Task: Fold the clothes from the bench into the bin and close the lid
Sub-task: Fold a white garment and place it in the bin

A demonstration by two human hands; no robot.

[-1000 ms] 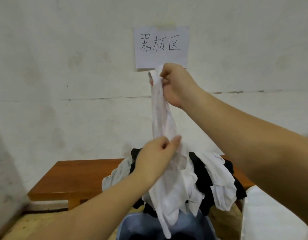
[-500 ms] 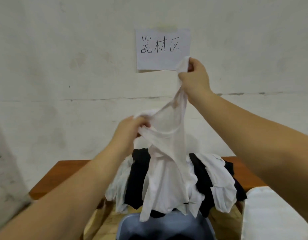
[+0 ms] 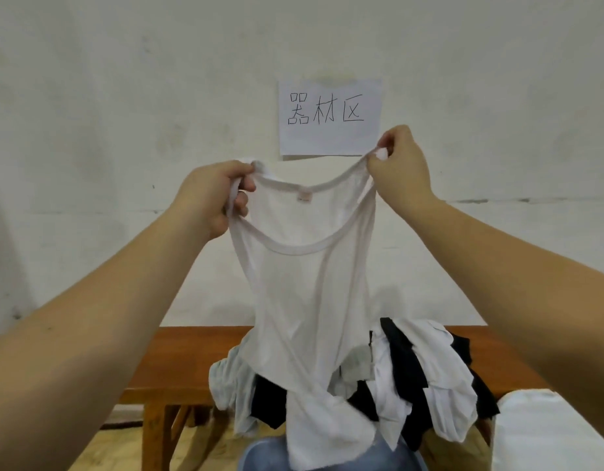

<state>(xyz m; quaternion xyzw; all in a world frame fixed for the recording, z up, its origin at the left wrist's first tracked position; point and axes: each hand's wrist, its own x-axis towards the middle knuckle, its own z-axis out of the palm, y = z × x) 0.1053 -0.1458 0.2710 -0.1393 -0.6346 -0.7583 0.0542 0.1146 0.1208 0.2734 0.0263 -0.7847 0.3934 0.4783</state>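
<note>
White wall (image 3: 123,130) fills the back, with a paper sign (image 3: 330,117) stuck on it at 12 o'clock. Both hands hold up a thin white tank top (image 3: 307,283) in the middle. At 10 o'clock the left hand (image 3: 208,198) curls its fingers around one shoulder strap. At 1 o'clock the right hand (image 3: 400,164) pinches the other strap. Its bottom hangs down toward the blue bin (image 3: 256,457) at 6 o'clock. Behind it, a pile of black and white clothes (image 3: 412,385) sits on the brown wooden bench (image 3: 178,355). Something white (image 3: 552,433) lies at 4 o'clock.
</note>
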